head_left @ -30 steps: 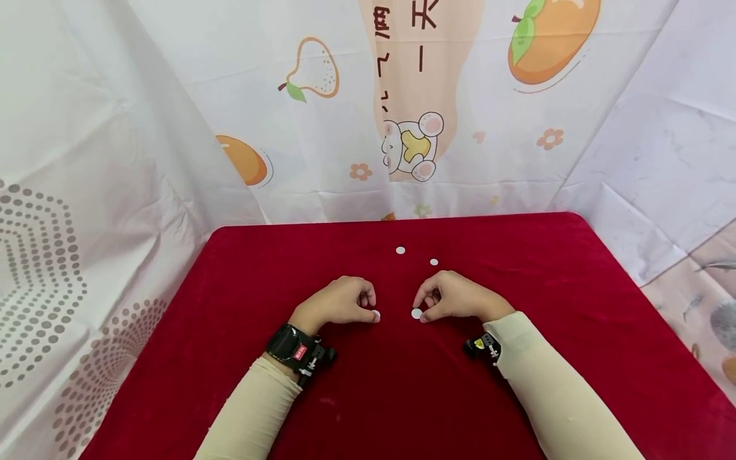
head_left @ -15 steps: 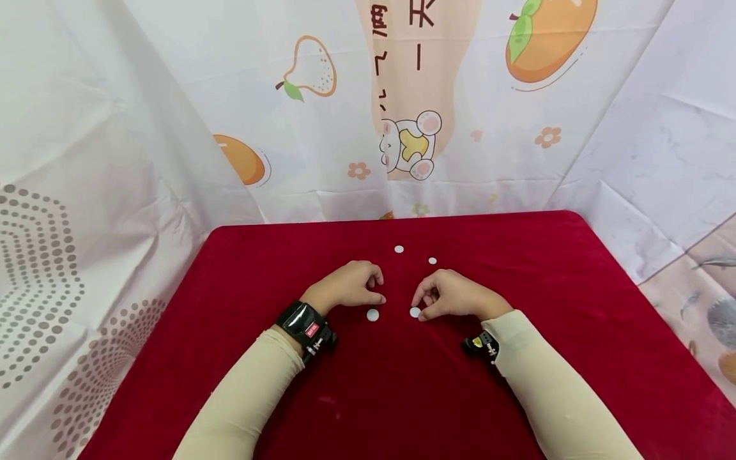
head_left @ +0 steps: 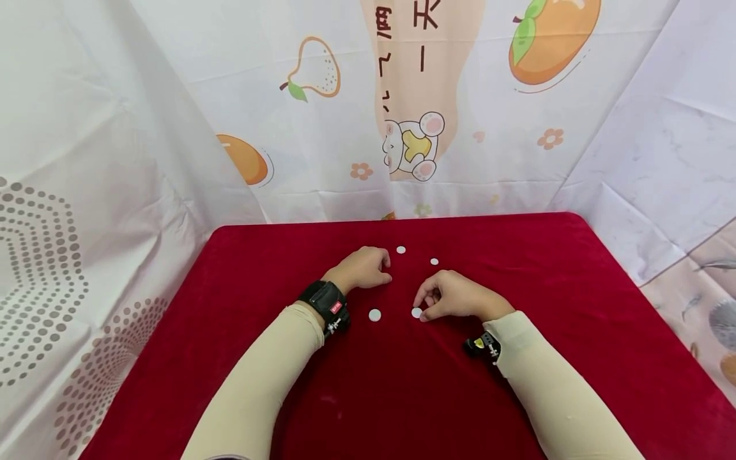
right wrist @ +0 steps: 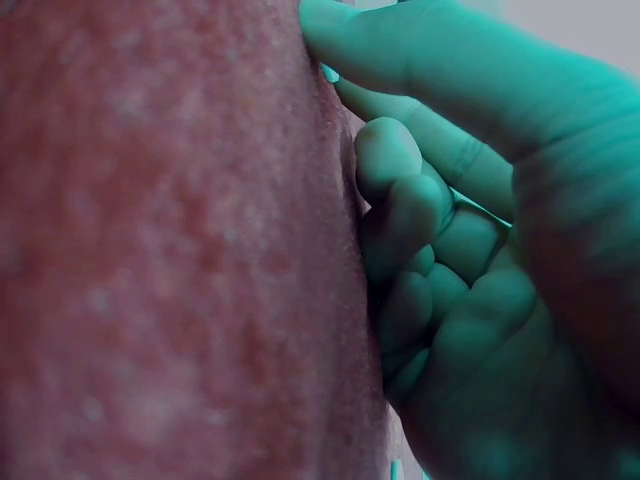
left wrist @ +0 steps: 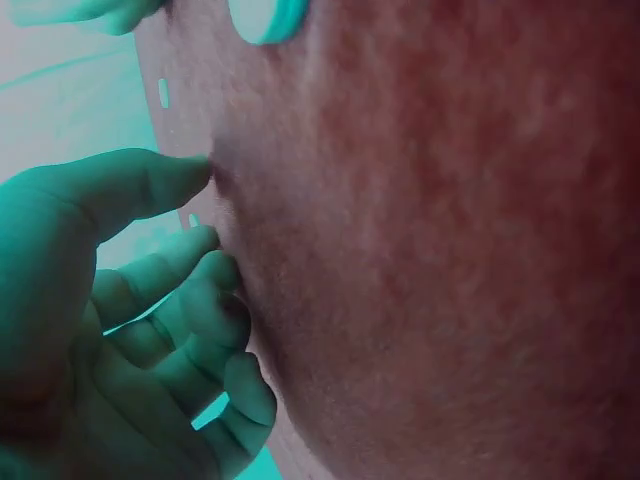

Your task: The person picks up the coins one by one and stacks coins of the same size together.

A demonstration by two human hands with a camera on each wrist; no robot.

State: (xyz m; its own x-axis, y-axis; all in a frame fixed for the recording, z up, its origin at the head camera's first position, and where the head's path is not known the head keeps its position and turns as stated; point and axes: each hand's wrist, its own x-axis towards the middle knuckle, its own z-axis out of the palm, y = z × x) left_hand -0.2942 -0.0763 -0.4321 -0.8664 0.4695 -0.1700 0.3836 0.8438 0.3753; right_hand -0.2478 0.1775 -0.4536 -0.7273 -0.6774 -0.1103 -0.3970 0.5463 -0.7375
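Note:
My right hand (head_left: 457,297) rests on the red cloth, thumb and index finger pinching the edges of a small white disc (head_left: 416,313). In the right wrist view that disc mostly hides behind the thumb (right wrist: 400,45), and the other fingers curl inward. Farther left, my left hand (head_left: 362,268) is low over the cloth with loosely bent fingers and nothing between them. Closer to me than the left hand lies a second white disc (head_left: 375,315), also visible in the left wrist view as a thick round piece (left wrist: 268,18). A third disc (head_left: 400,250) lies just beyond the left fingertips.
Another, smaller white disc (head_left: 434,261) lies beyond the right hand. Red cloth (head_left: 517,249) covers the table. Printed white curtains (head_left: 322,191) hang behind the far edge and along both sides.
My left hand has let go of the near left disc and moved away from me and slightly right, toward the far discs. That disc stays on the cloth. My right hand has kept its place.

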